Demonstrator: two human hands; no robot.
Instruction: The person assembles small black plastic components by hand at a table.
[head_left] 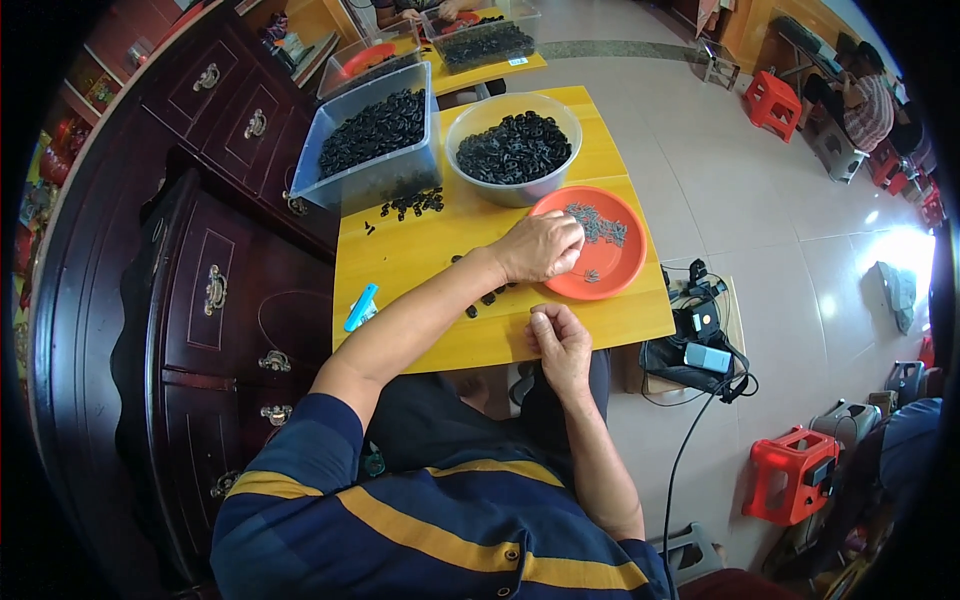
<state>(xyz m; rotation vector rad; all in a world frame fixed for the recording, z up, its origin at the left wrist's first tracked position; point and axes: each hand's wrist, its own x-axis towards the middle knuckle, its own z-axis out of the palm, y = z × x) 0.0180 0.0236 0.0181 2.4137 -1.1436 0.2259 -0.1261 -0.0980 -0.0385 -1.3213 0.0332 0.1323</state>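
Orange plate (625, 262) rim | left hand (540, 247) grip pinching, contents unclear | right hand (560, 340) clenched, table edge (600, 335)

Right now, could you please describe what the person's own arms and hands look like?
Both forearms are bare, and the left hand and right hand wear no gloves. The short-sleeved shirt is dark navy with yellow stripes; its sleeve ends above the left elbow.
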